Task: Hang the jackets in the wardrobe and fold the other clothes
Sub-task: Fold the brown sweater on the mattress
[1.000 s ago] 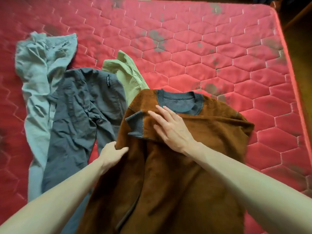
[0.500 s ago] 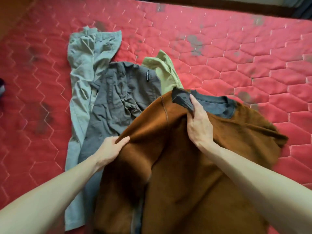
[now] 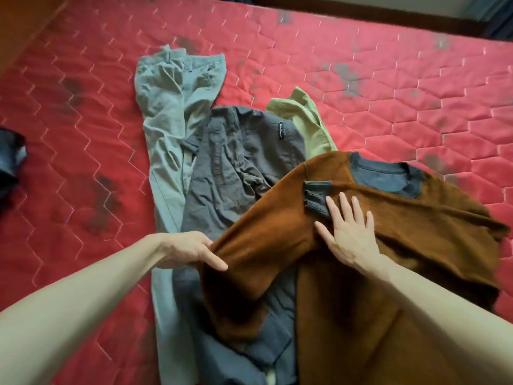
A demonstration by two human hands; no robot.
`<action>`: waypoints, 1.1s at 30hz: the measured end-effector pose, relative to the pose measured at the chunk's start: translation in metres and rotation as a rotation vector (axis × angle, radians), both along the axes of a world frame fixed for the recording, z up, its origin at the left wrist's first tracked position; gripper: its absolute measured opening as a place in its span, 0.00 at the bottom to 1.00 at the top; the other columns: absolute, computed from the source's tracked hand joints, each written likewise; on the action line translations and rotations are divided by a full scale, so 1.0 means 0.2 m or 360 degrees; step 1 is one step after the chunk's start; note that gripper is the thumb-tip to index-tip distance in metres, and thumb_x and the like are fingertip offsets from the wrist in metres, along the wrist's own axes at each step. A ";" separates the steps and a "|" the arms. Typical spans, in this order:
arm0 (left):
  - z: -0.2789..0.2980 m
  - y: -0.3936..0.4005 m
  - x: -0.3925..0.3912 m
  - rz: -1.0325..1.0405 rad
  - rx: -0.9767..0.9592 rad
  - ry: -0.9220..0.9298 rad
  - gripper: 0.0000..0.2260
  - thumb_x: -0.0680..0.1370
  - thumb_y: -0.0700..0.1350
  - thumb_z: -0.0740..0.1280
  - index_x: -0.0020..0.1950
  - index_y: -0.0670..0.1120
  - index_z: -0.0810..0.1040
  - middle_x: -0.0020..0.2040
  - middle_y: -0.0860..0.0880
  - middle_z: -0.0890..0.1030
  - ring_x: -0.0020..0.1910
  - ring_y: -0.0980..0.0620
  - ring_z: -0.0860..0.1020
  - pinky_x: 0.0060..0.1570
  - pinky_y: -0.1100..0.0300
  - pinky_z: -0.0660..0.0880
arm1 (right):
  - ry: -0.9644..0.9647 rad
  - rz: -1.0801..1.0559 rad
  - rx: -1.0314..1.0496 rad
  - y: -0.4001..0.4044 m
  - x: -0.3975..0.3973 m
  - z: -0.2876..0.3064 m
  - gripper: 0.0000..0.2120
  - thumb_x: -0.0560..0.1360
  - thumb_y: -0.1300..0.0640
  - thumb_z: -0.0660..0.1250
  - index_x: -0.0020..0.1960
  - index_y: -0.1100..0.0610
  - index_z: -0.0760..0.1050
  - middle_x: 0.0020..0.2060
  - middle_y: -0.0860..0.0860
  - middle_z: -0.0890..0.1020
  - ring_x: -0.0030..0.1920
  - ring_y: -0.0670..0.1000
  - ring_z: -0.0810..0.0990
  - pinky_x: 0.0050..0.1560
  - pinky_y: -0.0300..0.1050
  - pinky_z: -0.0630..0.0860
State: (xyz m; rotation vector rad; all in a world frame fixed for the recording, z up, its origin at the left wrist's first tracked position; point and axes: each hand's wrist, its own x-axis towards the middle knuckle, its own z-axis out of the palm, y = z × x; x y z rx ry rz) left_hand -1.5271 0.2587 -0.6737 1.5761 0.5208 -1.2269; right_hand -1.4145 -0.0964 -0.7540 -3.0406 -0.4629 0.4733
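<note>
On grey jacket (image 3: 244,168): black sleeve label (image 3: 281,131), script unreadable.

A rust-brown sweater (image 3: 388,245) with a grey-blue ribbed collar (image 3: 388,176) and cuff (image 3: 316,198) fills the lower right. At centre lie dark grey trousers (image 3: 236,173), pale grey-green trousers (image 3: 169,112) and a light green garment (image 3: 305,120). The red mattress (image 3: 416,93) has hexagon quilting and dark blotches, possibly stains.

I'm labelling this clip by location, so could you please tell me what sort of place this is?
Most likely a bedroom: clothes such as a brown sweater and pale trousers lie spread on a bare red quilted mattress, with a dark baseboard along the wall behind.
</note>
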 end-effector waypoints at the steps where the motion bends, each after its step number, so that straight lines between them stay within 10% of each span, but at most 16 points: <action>1: -0.02 0.05 -0.02 0.0000 0.0021 -0.0029 0.10 0.77 0.46 0.76 0.55 0.42 0.88 0.55 0.46 0.87 0.56 0.53 0.83 0.64 0.59 0.75 | -0.0067 -0.0038 0.0035 0.03 -0.02 0.01 0.34 0.83 0.35 0.50 0.84 0.47 0.47 0.84 0.53 0.52 0.83 0.58 0.49 0.80 0.65 0.52; 4: -0.06 0.14 -0.01 0.0669 -0.0059 -0.0166 0.20 0.78 0.53 0.73 0.61 0.39 0.83 0.61 0.42 0.84 0.59 0.51 0.80 0.69 0.54 0.71 | -0.0216 -0.0035 0.0179 0.15 -0.05 0.03 0.30 0.84 0.43 0.52 0.84 0.46 0.49 0.82 0.55 0.61 0.82 0.58 0.57 0.77 0.66 0.60; 7: -0.05 0.15 0.10 0.0995 0.0096 -0.0403 0.15 0.85 0.50 0.64 0.60 0.39 0.82 0.55 0.38 0.85 0.50 0.44 0.81 0.53 0.50 0.79 | -0.0221 -0.0087 0.0256 0.28 -0.08 0.04 0.27 0.85 0.42 0.48 0.83 0.45 0.53 0.81 0.53 0.62 0.81 0.57 0.60 0.77 0.64 0.61; 13: -0.03 0.33 0.21 -0.0500 0.0783 -0.1423 0.04 0.82 0.39 0.62 0.54 0.41 0.76 0.49 0.43 0.81 0.51 0.42 0.79 0.53 0.51 0.72 | -0.0181 -0.0158 0.0240 0.51 -0.12 0.02 0.31 0.83 0.37 0.43 0.83 0.46 0.56 0.83 0.50 0.59 0.82 0.56 0.57 0.78 0.62 0.56; 17: -0.11 0.45 0.20 -0.1145 0.1141 -0.1188 0.11 0.73 0.36 0.63 0.53 0.46 0.76 0.53 0.44 0.81 0.55 0.42 0.80 0.52 0.51 0.77 | -0.0144 -0.0235 0.0045 0.59 -0.18 -0.01 0.34 0.82 0.36 0.43 0.84 0.49 0.53 0.83 0.52 0.58 0.82 0.58 0.55 0.78 0.66 0.56; 26: -0.13 0.48 0.20 0.0554 0.0232 -0.0528 0.18 0.73 0.24 0.51 0.49 0.35 0.79 0.36 0.40 0.77 0.30 0.47 0.77 0.26 0.62 0.74 | -0.0162 -0.0513 0.0042 0.52 -0.19 -0.08 0.34 0.84 0.37 0.49 0.84 0.54 0.51 0.82 0.56 0.58 0.82 0.56 0.56 0.81 0.60 0.55; 33: -0.02 0.40 0.32 0.0618 -0.0011 -0.0375 0.22 0.73 0.25 0.53 0.47 0.42 0.83 0.27 0.47 0.74 0.23 0.51 0.71 0.25 0.63 0.68 | -0.0660 -0.0330 0.0487 0.63 -0.27 0.07 0.21 0.84 0.49 0.60 0.72 0.58 0.71 0.70 0.57 0.73 0.69 0.59 0.72 0.68 0.57 0.71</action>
